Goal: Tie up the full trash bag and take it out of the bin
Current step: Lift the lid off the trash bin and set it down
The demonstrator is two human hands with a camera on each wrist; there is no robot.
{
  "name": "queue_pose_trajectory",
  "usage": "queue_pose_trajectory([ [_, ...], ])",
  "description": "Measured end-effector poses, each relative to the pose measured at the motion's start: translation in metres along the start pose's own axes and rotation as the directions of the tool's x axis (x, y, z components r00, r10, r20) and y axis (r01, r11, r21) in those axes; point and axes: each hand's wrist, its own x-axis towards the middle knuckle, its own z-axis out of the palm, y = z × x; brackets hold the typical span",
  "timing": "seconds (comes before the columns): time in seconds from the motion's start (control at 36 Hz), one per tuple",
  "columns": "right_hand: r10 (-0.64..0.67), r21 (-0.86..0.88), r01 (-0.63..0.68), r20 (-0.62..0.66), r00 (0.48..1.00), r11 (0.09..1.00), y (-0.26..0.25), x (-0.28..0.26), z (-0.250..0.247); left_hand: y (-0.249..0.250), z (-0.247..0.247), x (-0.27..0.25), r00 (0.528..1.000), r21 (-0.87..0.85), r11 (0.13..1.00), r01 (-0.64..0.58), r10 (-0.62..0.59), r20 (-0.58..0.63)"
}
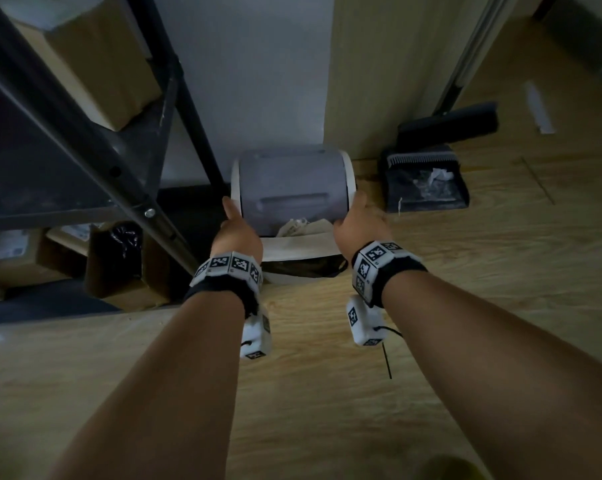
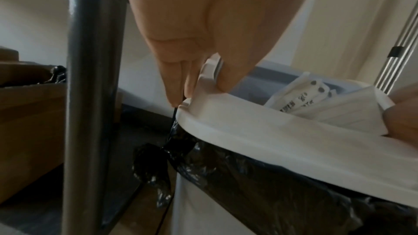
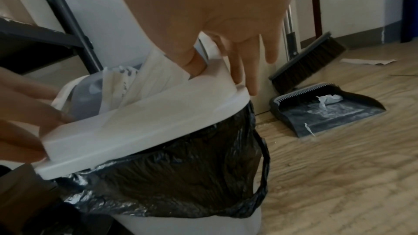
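A white bin stands against the wall with a white lid (image 1: 297, 251) and a grey swing flap (image 1: 289, 188). Crumpled paper (image 1: 299, 226) pokes out of the opening. The black trash bag (image 3: 181, 172) is folded over the bin's rim under the lid, also visible as bag (image 2: 260, 176). My left hand (image 1: 233, 216) pinches the lid's left edge (image 2: 271, 131), thumb inside and fingers outside. My right hand (image 1: 356, 213) holds the right edge of the lid (image 3: 147, 119), thumb in the opening, fingers down the outer side.
A dark metal shelf post (image 1: 188, 133) stands just left of the bin, with cardboard boxes (image 1: 12, 254) under the shelf. A dustpan (image 1: 427, 185) and broom (image 1: 448, 123) lie right of the bin on the wooden floor (image 1: 327, 375).
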Motion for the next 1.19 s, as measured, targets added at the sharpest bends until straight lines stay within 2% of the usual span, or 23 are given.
queue_pose_trajectory([
  [0.22,0.081,0.103,-0.079,-0.023,0.996,0.992,0.0,-0.007,0.007,0.002,0.002,-0.016,0.999,0.006,1.0,-0.017,0.017,-0.04],
  [0.36,0.092,0.15,-0.088,-0.019,0.996,0.985,0.015,-0.026,0.012,-0.001,0.007,-0.036,0.997,0.051,0.996,0.074,-0.074,0.006],
  [0.5,0.103,0.165,-0.092,-0.057,0.993,0.982,0.032,-0.049,0.017,-0.012,0.013,-0.068,0.998,0.038,0.998,-0.039,0.041,-0.048],
  [0.75,0.11,0.11,-0.11,0.005,0.994,0.988,0.056,-0.085,0.014,-0.025,0.021,-0.117,0.998,0.108,0.992,-0.063,0.066,-0.019],
  [0.83,0.052,0.128,-0.057,0.04,0.998,0.99,0.066,-0.095,0.011,-0.025,0.021,-0.123,0.999,0.195,0.981,-0.002,-0.005,0.038],
  [0.97,-0.059,0.048,0.061,-0.04,0.997,0.997,0.075,-0.109,0.003,-0.034,0.016,-0.129,1.0,0.051,0.999,-0.001,0.0,0.02],
  [1.03,-0.136,0.0,0.138,-0.17,0.976,0.99,0.075,-0.116,0.001,-0.037,0.016,-0.133,0.998,0.001,0.999,-0.05,0.05,-0.049],
  [1.08,-0.246,-0.06,0.238,-0.286,0.926,0.969,0.072,-0.122,0.002,-0.039,0.018,-0.138,0.976,0.016,0.987,-0.157,0.158,-0.15],
  [1.19,-0.455,-0.141,0.433,-0.321,0.831,0.89,0.066,-0.133,0.012,-0.047,0.028,-0.143,0.902,0.106,0.936,-0.337,0.353,-0.247],
])
